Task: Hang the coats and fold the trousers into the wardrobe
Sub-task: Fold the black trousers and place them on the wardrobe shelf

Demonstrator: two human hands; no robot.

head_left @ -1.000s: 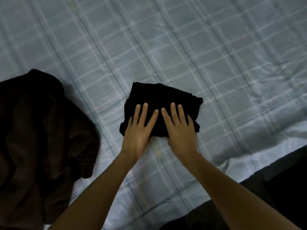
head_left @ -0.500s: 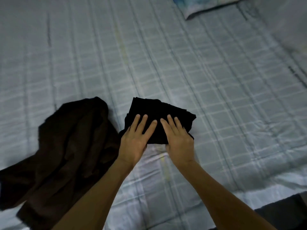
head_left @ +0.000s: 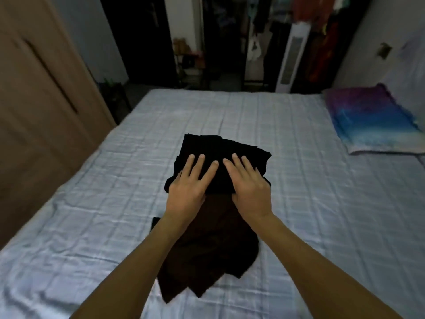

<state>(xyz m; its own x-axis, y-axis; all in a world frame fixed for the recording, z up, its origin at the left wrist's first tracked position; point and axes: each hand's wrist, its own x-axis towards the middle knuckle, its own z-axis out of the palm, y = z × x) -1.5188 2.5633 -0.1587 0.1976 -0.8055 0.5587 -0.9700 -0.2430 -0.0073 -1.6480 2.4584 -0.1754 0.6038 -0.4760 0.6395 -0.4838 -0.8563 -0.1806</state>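
Observation:
The folded black trousers (head_left: 220,162) are held up over the bed. My left hand (head_left: 188,189) and my right hand (head_left: 249,189) hold their near edge side by side. Straight fingers lie on top, and both thumbs are hidden beneath the cloth. A dark brown coat (head_left: 207,254) lies crumpled on the sheet below the trousers, between my forearms. An open wardrobe (head_left: 305,38) with hanging clothes stands in the dark beyond the far end of the bed.
The bed (head_left: 322,215) has a pale blue checked sheet. A blue and purple pillow (head_left: 372,120) lies at its right. A brown door (head_left: 39,107) is on the left. A white tower fan (head_left: 291,58) stands by the wardrobe.
The trousers have come up off the sheet in both hands. My view has risen and turned, so the room shows. The coat now lies under the trousers, not to their left.

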